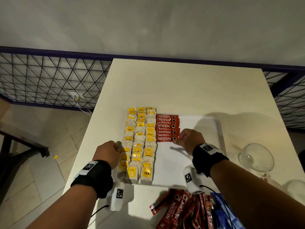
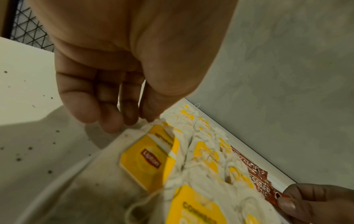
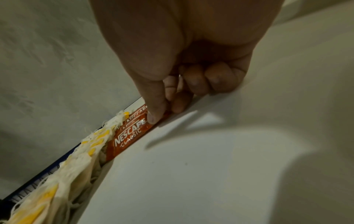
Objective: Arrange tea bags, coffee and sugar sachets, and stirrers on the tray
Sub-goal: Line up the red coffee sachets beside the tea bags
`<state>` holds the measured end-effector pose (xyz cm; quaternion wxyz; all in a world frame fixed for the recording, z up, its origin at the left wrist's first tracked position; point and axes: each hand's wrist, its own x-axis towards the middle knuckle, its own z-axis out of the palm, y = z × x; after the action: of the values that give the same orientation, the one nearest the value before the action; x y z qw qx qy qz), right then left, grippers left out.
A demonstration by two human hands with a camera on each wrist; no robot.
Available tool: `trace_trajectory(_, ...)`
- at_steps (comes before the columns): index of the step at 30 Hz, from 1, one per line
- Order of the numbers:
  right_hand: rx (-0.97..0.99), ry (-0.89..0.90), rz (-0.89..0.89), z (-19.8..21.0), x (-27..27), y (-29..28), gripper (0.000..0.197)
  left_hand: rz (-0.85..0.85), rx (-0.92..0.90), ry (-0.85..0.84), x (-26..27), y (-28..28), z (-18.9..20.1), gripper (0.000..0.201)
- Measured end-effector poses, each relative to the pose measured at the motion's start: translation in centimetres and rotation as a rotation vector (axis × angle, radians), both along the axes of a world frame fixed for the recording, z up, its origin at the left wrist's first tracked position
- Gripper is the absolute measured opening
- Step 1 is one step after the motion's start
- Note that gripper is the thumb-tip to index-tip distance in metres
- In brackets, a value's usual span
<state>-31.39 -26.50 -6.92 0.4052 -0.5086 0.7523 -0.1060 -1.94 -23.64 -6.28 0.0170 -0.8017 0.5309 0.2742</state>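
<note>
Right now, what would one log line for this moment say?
right hand: pinches sachet, end of coffee row | left hand: at tea bags edge | tray: part filled

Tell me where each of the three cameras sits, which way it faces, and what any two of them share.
Head: worn on the head, facing forward and down at the white tray and tea bags; both forearms, left hand and right hand show.
Left wrist: along the left hand toward the tea bags.
Right wrist: along the right hand, which pinches the nearest Nescafe sachet.
Shared: that sachet appears in all three views.
</note>
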Motion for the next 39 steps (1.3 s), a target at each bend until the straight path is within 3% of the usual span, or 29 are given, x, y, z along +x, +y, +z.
trace_trajectory(10,0.008,0.059,0.015,0.2,0.2,0.0,0.024,-0.018,-0.018,-0.010,0.2,0.2,-0.3,0.036)
trace_trajectory(16,-0.021,0.105,0.016,0.0,0.1,-0.1,0.029,-0.004,-0.017,0.019,0.2,0.4,0.9,0.026)
trace_trajectory(22,-0.144,0.045,0.051,1.6,-0.5,1.5,0.032,-0.040,-0.221,0.023,-1.0,2.5,4.7,0.022)
trace_trajectory(25,-0.155,-0.031,0.214,3.6,-0.4,3.7,0.027,-0.220,-0.299,0.180,-4.0,5.2,6.7,0.013)
trace_trajectory(28,-0.051,0.063,0.507,5.1,-0.9,6.9,0.021,-0.462,-0.165,0.239,-7.4,9.1,6.8,0.011)
trace_trajectory(32,0.060,0.265,0.861,5.6,-3.2,11.9,0.018,-0.646,0.051,0.180,-11.0,14.3,4.7,0.038)
trace_trajectory(36,0.165,0.373,1.074,5.4,-5.0,16.3,0.013,-0.486,0.188,0.010,-13.3,17.6,2.3,0.089)
trace_trajectory(39,0.139,0.364,1.123,5.4,-5.3,18.4,0.018,-0.362,0.131,-0.045,-15.0,18.5,1.4,0.093)
